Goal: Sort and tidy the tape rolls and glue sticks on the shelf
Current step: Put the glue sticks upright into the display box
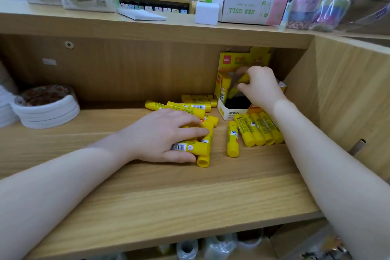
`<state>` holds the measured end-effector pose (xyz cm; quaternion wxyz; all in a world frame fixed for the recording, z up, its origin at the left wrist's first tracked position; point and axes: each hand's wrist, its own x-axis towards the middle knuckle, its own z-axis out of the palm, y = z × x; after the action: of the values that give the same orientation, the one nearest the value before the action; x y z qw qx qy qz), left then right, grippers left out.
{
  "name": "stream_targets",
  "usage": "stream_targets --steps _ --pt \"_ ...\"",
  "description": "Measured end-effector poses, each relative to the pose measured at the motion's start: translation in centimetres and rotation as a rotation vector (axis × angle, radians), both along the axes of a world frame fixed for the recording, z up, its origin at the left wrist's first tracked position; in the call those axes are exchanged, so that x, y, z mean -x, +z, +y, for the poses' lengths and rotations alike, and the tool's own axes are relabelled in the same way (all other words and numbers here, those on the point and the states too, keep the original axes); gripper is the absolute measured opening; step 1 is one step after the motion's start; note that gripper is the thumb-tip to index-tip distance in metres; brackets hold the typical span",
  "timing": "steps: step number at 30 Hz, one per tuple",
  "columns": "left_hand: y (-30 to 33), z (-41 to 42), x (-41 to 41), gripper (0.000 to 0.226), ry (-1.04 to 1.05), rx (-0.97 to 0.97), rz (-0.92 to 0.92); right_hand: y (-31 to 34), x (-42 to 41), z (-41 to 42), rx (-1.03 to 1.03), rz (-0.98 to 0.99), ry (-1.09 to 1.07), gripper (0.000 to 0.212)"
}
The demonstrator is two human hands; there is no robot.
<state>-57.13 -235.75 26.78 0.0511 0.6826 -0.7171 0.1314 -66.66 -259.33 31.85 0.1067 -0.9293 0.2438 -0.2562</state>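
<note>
At the back right of the shelf (147,196), the right hand (260,86) is curled around a yellow glue stick (237,87) and holds it over the open display box (234,91). The stick is blurry, so I cannot tell if it touches the box. One more glue stick (224,87) stands up inside the box at its left side.

The left hand (164,135) lies on a small pile of glue sticks (203,145) in the middle of the shelf. Its fingers bend over them and its thumb presses the side of the lowest one.

Behind the pile, a few more sticks (190,105) lie on their sides near the back wall. Just right of the pile, one stick (232,139) lies alone. Next to it, a row of four sticks (259,129) lies side by side, touching, in front of the box.

Far to the left sits a stack of white tape rolls (46,110). On the top board stands a white carton (244,6) with green letters.
</note>
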Motion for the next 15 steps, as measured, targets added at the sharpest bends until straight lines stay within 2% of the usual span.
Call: stream_targets --steps 6,8,11,15 --pt "0.6 0.1 0.5 0.072 -0.024 0.04 -0.031 -0.4 -1.8 0.6 -0.12 -0.066 -0.137 0.011" --pt "0.7 0.1 0.4 0.069 -0.02 0.039 -0.039 -0.8 -2.1 0.6 -0.118 -0.092 -0.135 0.019" --pt "0.4 0.0 0.1 0.052 -0.021 0.053 -0.066 -1.0 -2.4 -0.1 -0.07 -0.089 -0.08 0.028" --pt "0.2 -0.3 -0.3 0.052 0.004 0.02 -0.075 -1.1 -2.5 -0.6 -0.013 -0.046 -0.064 0.031"
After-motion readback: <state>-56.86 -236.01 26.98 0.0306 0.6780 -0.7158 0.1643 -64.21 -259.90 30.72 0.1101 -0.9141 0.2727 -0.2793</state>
